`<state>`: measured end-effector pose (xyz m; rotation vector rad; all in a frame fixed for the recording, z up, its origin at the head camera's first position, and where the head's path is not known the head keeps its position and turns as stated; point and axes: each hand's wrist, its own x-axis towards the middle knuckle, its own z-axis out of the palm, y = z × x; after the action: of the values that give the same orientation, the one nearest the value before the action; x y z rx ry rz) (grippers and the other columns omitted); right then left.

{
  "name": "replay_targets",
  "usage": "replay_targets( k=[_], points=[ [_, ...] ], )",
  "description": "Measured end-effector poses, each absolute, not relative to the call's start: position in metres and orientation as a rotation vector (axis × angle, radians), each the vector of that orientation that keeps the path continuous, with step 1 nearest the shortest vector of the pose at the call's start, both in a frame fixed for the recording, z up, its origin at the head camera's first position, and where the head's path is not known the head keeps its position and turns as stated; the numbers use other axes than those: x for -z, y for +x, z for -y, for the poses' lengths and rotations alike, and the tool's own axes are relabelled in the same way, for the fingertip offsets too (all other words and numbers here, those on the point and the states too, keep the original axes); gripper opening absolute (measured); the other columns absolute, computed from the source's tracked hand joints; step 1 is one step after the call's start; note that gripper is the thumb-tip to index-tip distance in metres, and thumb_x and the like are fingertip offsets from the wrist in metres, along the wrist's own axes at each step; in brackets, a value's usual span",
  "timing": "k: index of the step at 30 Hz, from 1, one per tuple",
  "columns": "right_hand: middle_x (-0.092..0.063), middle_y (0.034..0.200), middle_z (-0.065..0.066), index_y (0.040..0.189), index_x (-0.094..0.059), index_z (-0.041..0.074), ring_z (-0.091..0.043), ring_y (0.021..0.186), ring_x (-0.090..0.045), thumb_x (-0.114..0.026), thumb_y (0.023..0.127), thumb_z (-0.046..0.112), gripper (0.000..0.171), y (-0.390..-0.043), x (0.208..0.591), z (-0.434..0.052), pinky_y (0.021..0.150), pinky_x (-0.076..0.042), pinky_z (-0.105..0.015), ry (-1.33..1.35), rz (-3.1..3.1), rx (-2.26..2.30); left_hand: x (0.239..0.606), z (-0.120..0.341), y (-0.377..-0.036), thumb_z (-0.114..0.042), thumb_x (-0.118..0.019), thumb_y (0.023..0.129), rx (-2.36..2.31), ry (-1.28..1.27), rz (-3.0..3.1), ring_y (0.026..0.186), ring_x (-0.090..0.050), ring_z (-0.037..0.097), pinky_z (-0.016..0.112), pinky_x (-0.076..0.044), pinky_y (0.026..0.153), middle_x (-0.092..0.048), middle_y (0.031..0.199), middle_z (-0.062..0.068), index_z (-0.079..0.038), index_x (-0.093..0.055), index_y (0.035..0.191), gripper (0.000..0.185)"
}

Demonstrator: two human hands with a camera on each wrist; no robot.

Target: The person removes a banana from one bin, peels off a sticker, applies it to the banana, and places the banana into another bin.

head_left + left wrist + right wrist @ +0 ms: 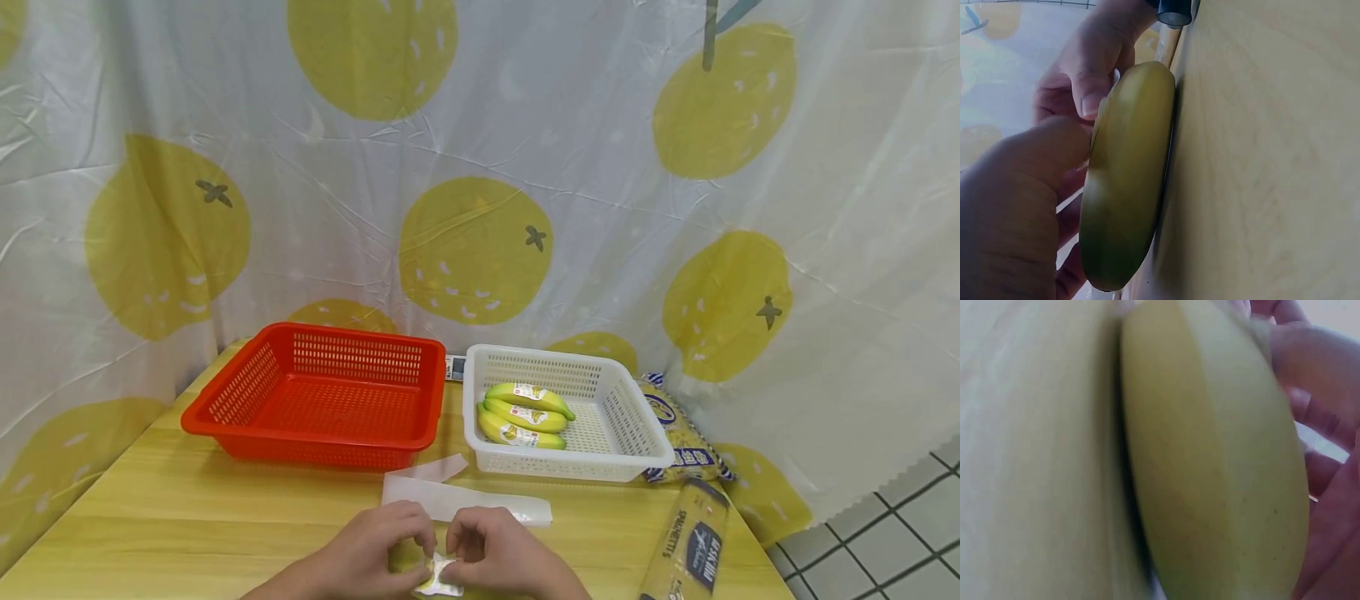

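A yellow banana with a green tip (1129, 181) lies on the wooden table, largely covered by the hands in the head view. On its upper side is a white sticker label (439, 583). My left hand (378, 546) pinches the label's left part between thumb and forefinger. From the other side, my right hand (506, 550) holds its right part, thumb on the label and fingers curled. In the right wrist view the banana (1210, 456) fills the middle, with fingers behind it.
Behind the hands lies a bent white paper strip (480, 502). A red basket (315, 454) stands back left; beside it, a white basket (555, 465) holds three labelled bananas (525, 417). Right of these are a yellow-and-blue bag (686, 437) and a spaghetti pack (686, 542). A fruit-print curtain (585, 250) hangs behind.
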<state>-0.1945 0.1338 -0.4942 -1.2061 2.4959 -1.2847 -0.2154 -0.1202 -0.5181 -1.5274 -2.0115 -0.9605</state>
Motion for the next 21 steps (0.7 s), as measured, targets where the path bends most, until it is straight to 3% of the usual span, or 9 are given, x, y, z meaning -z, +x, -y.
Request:
replay_targets(
  k=[4, 9, 15, 21],
  points=[
    [-0.063, 0.085, 0.010, 0.088, -0.069, 0.021, 0.002, 0.084, -0.058, -0.082, 0.089, 0.019, 0.013, -0.1984, 0.4958, -0.1326, 0.073, -0.052, -0.015, -1.466, -2.665, 1.199, 0.5191, 0.1188, -0.2160, -0.021, -0.081, 0.089, 0.907, -1.500, 1.976, 0.096, -0.063, -0.001, 0.011, -0.048, 0.082, -0.066, 0.104, -0.017, -0.030, -0.069, 0.093, 0.015],
    [-0.065, 0.095, 0.009, 0.087, -0.076, 0.019, -0.003, 0.096, -0.060, -0.082, 0.089, 0.017, 0.007, -0.2000, 0.4968, -0.1312, 0.088, -0.049, -0.013, -1.601, -2.829, 1.100, 0.5202, 0.1192, -0.2179, -0.025, -0.080, 0.090, 0.827, -1.412, 1.986, 0.093, -0.063, -0.001, 0.013, -0.050, 0.079, -0.066, 0.102, -0.017, -0.030, -0.071, 0.094, 0.011],
    [-0.065, 0.099, 0.011, 0.091, -0.079, 0.021, -0.001, 0.099, -0.055, -0.082, 0.089, 0.027, 0.008, -0.1987, 0.4961, -0.1315, 0.087, -0.048, -0.014, -1.558, -2.827, 1.020, 0.5202, 0.1215, -0.2170, -0.034, -0.084, 0.085, 0.698, -1.385, 2.072, 0.094, -0.062, -0.002, 0.014, -0.049, 0.078, -0.065, 0.102, -0.019, -0.032, -0.074, 0.094, 0.014],
    [-0.065, 0.101, 0.013, 0.094, -0.081, 0.023, -0.001, 0.102, -0.056, -0.080, 0.091, 0.034, 0.012, -0.1961, 0.4975, -0.1336, 0.089, -0.046, -0.015, -1.506, -2.868, 0.907, 0.5182, 0.1225, -0.2165, -0.043, -0.081, 0.087, 0.624, -1.418, 2.063, 0.090, -0.060, -0.003, 0.013, -0.048, 0.075, -0.064, 0.101, -0.020, -0.032, -0.072, 0.097, 0.018]
  ],
)
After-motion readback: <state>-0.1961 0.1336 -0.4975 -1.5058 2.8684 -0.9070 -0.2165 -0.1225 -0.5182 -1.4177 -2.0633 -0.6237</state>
